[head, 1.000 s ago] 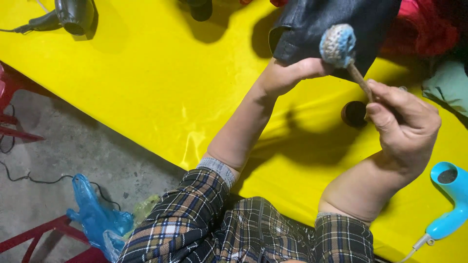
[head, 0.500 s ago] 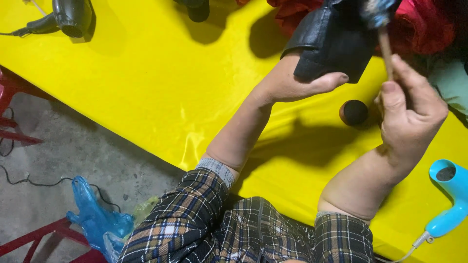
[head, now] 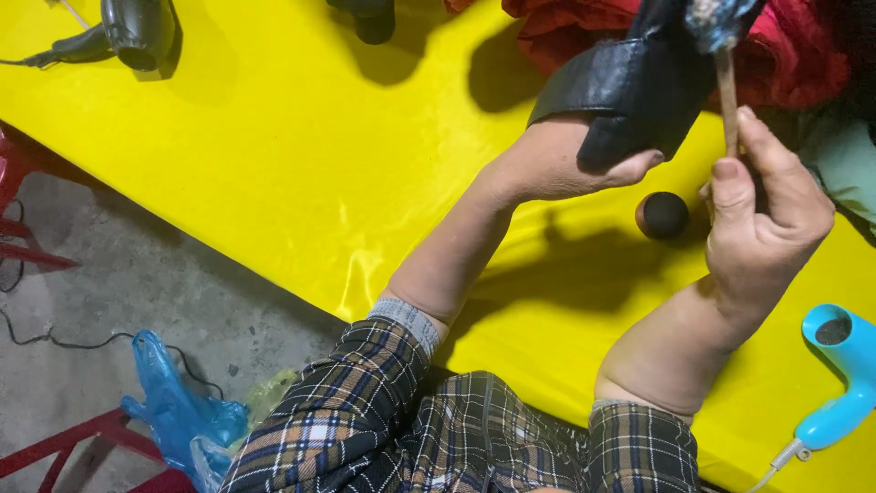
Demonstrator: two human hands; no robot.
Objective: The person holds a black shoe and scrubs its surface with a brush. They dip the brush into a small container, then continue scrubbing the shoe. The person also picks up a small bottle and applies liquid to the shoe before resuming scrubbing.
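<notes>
Left hand [head: 566, 164] grips a glossy black leather piece [head: 630, 91]; right hand [head: 762, 219] pinches a thin wooden stick [head: 727, 100].

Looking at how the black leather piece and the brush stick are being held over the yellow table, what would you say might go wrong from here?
The dauber tip is loaded and raised over the red cloth; a drip or slip might stain it. The left hand grips the black leather piece close to where the tip works, so those fingers could get smeared. The small round tin sits right below both hands and the right hand could knock it.
</notes>
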